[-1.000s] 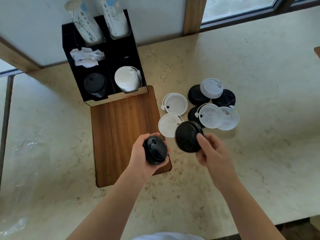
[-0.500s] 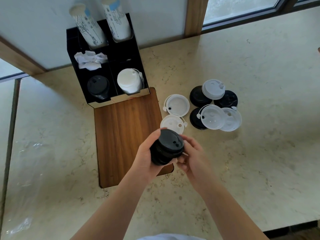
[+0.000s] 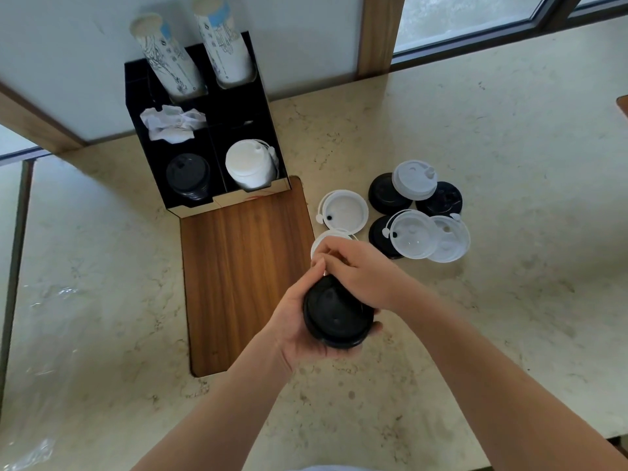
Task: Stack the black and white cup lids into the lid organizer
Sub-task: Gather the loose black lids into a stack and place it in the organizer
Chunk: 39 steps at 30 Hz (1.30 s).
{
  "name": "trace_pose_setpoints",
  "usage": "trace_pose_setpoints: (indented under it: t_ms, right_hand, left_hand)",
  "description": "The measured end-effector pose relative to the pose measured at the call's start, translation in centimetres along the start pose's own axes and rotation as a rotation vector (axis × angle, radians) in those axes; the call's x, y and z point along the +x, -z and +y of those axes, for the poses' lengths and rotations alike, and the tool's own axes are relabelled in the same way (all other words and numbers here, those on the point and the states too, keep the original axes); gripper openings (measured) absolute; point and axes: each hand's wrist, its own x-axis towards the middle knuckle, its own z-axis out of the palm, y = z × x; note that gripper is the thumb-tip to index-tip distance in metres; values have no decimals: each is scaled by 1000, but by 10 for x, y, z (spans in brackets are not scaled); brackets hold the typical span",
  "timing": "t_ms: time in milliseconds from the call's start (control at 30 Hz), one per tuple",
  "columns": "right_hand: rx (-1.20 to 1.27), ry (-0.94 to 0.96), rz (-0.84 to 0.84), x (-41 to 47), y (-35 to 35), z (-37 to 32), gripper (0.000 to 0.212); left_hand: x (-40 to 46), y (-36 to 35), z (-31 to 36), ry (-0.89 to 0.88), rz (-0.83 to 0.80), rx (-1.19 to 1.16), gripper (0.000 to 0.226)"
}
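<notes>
My left hand [image 3: 292,329] cups a small stack of black lids [image 3: 334,314] from below, near the right edge of the wooden board [image 3: 238,266]. Over the stack's top lies my right hand [image 3: 356,270], fingers curled on its far rim. A black lid organizer [image 3: 268,130] stands at the back left, with black lids [image 3: 187,175] in its front left slot and white lids [image 3: 248,168] in its front right slot. On the counter to the right lie loose lids: a white one turned up [image 3: 345,210], three black ones [image 3: 385,195] and several white or clear ones [image 3: 413,178].
Two stacks of paper cups [image 3: 166,54] stick out of the organizer's rear slots, and crumpled napkins [image 3: 171,124] fill a middle slot. A wall and window frame [image 3: 375,32] close the back. The marble counter [image 3: 509,130] stretches right and left.
The right hand brought its black lid onto the lids in the left hand, then came to rest over the stack. Both hands shifted slightly toward me.
</notes>
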Motion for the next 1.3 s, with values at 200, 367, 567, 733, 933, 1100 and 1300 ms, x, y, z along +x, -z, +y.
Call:
trace_pose_setpoints:
  t_ms: [200, 367, 567, 733, 933, 1100, 1300]
  right_hand:
    - [-64, 130, 212, -1, -10, 18, 18]
    - [-144, 106, 180, 2, -11, 29, 16]
    - [16, 78, 307, -5, -10, 30, 45]
    - [125, 41, 380, -24, -9, 37, 38]
    - [-104, 25, 238, -47, -17, 39, 66]
    - [111, -71, 246, -59, 4, 40, 99]
    - [166, -41, 264, -64, 4, 38, 102]
  left_hand:
    - [5, 3, 3, -46, 47, 7, 86]
    - [4, -1, -3, -7, -38, 18, 90]
    - [7, 1, -9, -52, -192, 36, 51]
    - [15, 0, -5, -240, -134, -31, 38]
    - [38, -25, 10, -250, 167, -190, 75]
    - [38, -25, 11, -263, 151, -66, 73]
    - [32, -21, 11, -270, 88, -20, 66]
